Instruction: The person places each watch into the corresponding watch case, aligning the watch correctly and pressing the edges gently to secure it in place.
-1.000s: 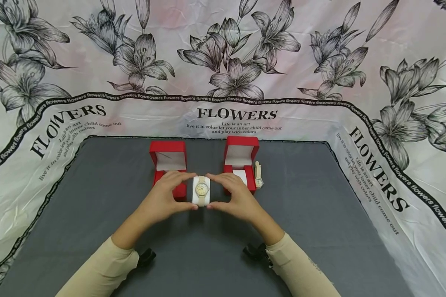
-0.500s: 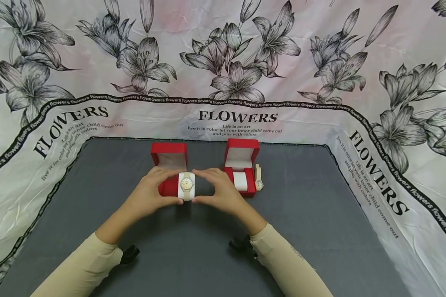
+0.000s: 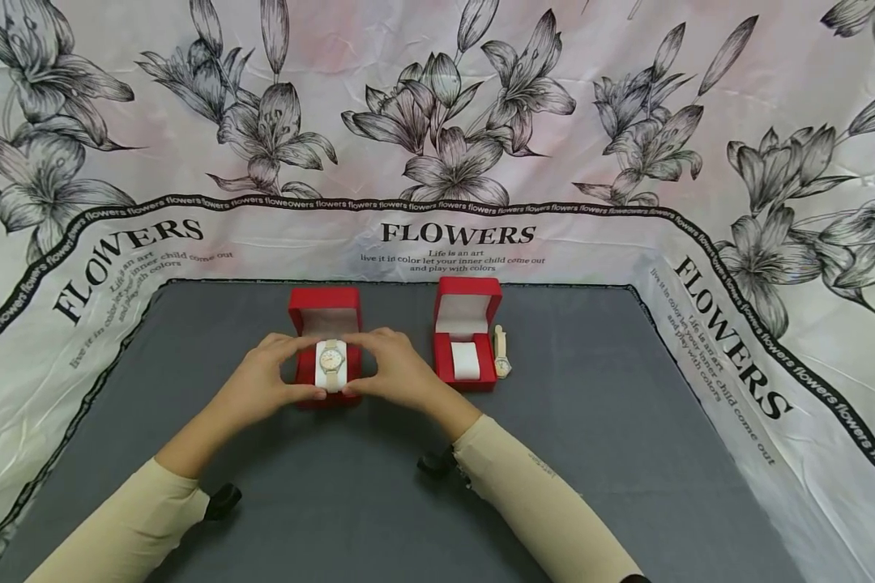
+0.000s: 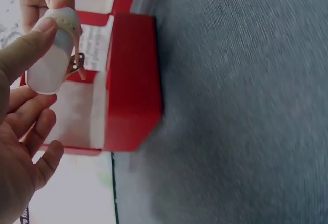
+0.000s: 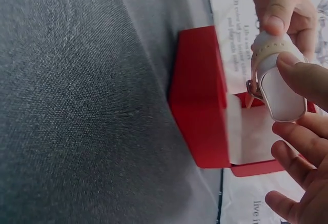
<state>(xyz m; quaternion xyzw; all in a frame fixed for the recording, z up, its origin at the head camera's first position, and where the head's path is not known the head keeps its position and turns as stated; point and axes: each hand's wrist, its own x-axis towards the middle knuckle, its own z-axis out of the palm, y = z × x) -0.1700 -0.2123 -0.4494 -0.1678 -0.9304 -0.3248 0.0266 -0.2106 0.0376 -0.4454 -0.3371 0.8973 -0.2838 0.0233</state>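
Note:
A cream-strapped wristwatch (image 3: 331,356) is wrapped round a white watch cushion (image 4: 47,70). My left hand (image 3: 258,376) pinches one end of the cushion between thumb and fingers. At the other end, my right hand (image 3: 397,368) pinches it the same way. Both hands hold it over the left red watch box (image 3: 325,298), whose lid stands up and shows a pale lining. In the right wrist view the cushion (image 5: 287,101) appears above the box (image 5: 197,101), with the strap's buckle (image 5: 252,89) hanging at its side. The box's inside is mostly hidden behind cushion and hands.
To the right stands a second red box (image 3: 468,287), lid up, with a bare white cushion (image 3: 466,360) in it. Another cream-strapped watch (image 3: 501,352) lies beside that box. Grey cloth (image 3: 598,453) covers the table, with a floral sheet (image 3: 452,162) behind.
Both hands have carried the cushion with its watch leftward, from the gap between the boxes to over the left box. The second box and loose watch have stayed put.

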